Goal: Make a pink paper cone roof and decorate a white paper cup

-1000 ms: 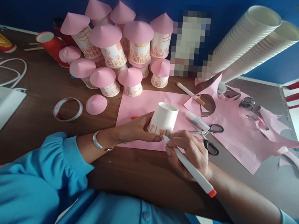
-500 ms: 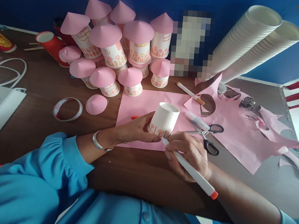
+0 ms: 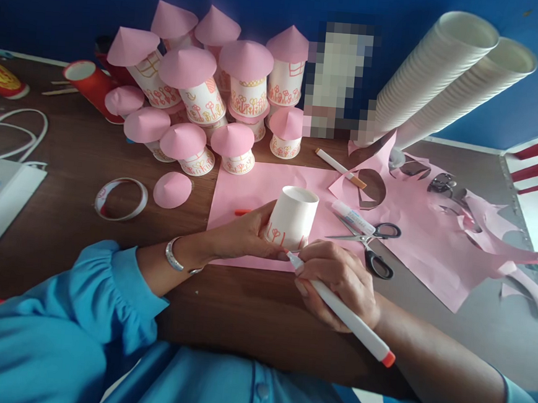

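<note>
My left hand [image 3: 248,232] is wrapped round a white paper cup [image 3: 295,213], which stands upside down over a sheet of pink paper [image 3: 247,184]. Red-orange flower stems are drawn along the cup's lower rim. In my right hand [image 3: 337,281] is a white marker pen [image 3: 353,320] with an orange end, its tip at the cup's lower edge. Just beyond the right hand lie scissors [image 3: 368,239] with black handles and a clear glue stick [image 3: 352,217]. An orange pen cap [image 3: 243,212] shows beside the left hand.
Cups with pink cone roofs [image 3: 244,69] crowd the back. Tall stacks of paper cups [image 3: 428,77] lean at the back right above cut pink scraps [image 3: 437,252]. On the left are a tape roll [image 3: 121,199], a loose pink cone [image 3: 172,189] and a power strip [image 3: 5,212].
The cup has turned in my left hand, so the drawn flowers sit differently and fewer show. The marker tip has shifted slightly left and down.
</note>
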`<state>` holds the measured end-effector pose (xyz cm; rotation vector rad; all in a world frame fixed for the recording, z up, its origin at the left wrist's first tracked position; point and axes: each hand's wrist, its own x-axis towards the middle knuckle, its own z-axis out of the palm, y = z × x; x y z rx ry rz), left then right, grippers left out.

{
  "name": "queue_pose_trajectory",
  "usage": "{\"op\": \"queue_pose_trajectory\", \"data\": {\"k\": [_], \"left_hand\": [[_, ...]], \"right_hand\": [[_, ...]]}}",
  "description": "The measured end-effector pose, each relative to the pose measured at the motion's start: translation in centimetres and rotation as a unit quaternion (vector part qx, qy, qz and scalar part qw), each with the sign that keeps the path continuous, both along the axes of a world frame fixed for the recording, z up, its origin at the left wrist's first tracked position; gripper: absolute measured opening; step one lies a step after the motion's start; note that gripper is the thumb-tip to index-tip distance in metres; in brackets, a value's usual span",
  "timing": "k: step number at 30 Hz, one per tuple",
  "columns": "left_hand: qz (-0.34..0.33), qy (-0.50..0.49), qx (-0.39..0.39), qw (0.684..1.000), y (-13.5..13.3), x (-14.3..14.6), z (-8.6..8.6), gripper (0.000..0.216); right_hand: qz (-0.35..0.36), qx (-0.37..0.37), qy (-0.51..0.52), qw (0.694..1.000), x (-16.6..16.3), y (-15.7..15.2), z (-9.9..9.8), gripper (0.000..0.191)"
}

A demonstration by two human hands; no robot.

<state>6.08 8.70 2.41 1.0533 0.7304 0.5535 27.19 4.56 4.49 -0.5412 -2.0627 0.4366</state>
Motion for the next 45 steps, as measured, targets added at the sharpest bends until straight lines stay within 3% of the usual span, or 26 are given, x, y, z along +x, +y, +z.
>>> {"op": "queue_pose_trajectory", "data": {"k": [7, 28, 45], "left_hand": [[-0.029, -0.043, 0.001, 0.999, 0.18, -0.19, 0.12, 0.047], [-0.024, -0.044, -0.021, 0.999, 0.25, 0.04, 0.29, 0.047], [-0.030, -0.056, -0.014, 0.998, 0.31, 0.04, 0.20, 0.041]], "right_hand": [[-0.077, 0.002, -0.012, 0.997, 0.06, 0.06, 0.10, 0.020], [-0.103, 0.011, -0.060, 0.993, 0.02, 0.08, 0.33, 0.017], [-0.075, 0.010, -0.032, 0.997, 0.12, 0.18, 0.17, 0.022]]}}
